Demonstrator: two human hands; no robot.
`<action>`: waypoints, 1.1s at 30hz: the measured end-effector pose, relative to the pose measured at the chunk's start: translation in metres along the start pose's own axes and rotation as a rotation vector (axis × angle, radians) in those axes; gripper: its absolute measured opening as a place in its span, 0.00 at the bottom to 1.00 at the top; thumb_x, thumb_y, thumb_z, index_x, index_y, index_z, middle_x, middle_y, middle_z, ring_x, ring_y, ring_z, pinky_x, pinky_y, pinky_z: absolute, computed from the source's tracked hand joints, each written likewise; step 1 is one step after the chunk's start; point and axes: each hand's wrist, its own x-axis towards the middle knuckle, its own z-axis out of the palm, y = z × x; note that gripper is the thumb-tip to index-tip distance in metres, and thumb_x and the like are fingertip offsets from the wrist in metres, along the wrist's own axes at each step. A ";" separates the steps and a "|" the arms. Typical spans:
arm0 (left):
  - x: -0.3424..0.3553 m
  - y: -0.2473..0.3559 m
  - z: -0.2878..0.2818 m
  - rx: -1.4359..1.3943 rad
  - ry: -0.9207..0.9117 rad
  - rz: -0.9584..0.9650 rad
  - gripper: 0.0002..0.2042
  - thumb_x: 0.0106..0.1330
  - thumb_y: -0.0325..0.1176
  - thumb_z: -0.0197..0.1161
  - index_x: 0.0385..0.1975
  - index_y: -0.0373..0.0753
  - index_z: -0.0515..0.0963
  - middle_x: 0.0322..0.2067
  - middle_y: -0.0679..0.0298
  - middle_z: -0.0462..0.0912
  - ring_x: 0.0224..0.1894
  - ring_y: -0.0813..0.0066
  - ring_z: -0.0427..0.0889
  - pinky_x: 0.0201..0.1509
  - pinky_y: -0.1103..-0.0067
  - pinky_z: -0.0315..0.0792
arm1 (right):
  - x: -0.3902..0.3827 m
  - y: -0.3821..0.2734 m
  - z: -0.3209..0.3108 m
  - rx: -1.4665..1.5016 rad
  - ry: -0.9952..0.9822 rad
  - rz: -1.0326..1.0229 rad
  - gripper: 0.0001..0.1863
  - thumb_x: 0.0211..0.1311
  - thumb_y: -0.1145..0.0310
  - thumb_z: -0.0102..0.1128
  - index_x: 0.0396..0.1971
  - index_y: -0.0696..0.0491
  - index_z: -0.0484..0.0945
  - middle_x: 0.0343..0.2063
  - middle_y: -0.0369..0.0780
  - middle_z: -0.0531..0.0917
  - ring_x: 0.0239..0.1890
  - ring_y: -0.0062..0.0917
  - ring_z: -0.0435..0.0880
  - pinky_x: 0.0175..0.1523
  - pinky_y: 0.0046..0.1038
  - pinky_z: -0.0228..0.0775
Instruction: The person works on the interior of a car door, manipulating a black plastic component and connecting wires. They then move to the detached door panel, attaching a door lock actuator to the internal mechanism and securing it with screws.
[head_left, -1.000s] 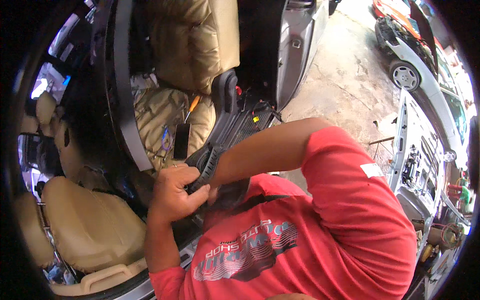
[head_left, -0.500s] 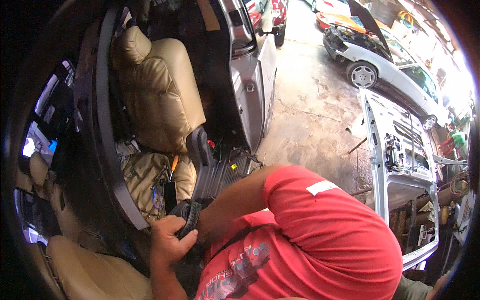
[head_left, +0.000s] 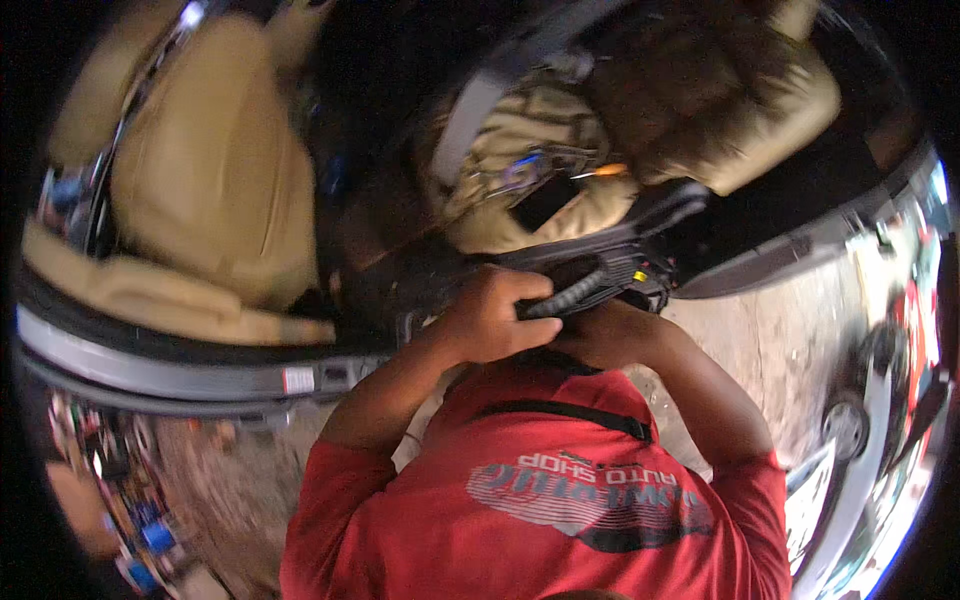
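Black part (head_left: 578,292): ridged, plastic-looking. Seat cushion (head_left: 490,235): creased, leather-like. Shirt (head_left: 425,520): matt cloth.

**One left hand (head_left: 495,315), one right hand (head_left: 598,335), one ridged black part (head_left: 576,293)**

One orange handle (head_left: 605,170), one flat black rectangle (head_left: 545,203), one yellow tab (head_left: 640,275), one red shirt (head_left: 450,550), one black strap (head_left: 560,412). At least two tan seats (head_left: 215,170) and one wheel (head_left: 845,425). The clutter (head_left: 140,500) is too blurred to count.

Tan seat (head_left: 215,165), left; car wheel (head_left: 846,426), right.
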 end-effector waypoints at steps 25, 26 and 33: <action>-0.053 -0.054 -0.073 -0.802 0.435 -0.377 0.11 0.64 0.30 0.75 0.44 0.36 0.87 0.34 0.69 0.88 0.35 0.81 0.84 0.42 0.80 0.78 | 0.031 -0.040 0.006 -0.120 0.167 -0.185 0.26 0.51 0.66 0.73 0.53 0.56 0.84 0.60 0.52 0.81 0.67 0.55 0.77 0.73 0.50 0.71; -0.052 -0.053 -0.079 -0.859 0.445 -0.345 0.11 0.63 0.29 0.75 0.44 0.37 0.86 0.34 0.70 0.88 0.34 0.81 0.84 0.42 0.79 0.78 | 0.025 -0.044 -0.001 -0.068 0.210 -0.276 0.25 0.50 0.67 0.73 0.51 0.58 0.85 0.61 0.52 0.81 0.67 0.56 0.77 0.73 0.50 0.70; -0.031 -0.020 -0.115 -0.639 0.082 -0.146 0.08 0.60 0.30 0.75 0.27 0.39 0.81 0.25 0.75 0.77 0.29 0.86 0.73 0.34 0.79 0.66 | 0.062 -0.053 -0.018 0.090 0.343 -0.298 0.19 0.59 0.64 0.70 0.47 0.58 0.85 0.58 0.53 0.85 0.63 0.49 0.82 0.68 0.48 0.74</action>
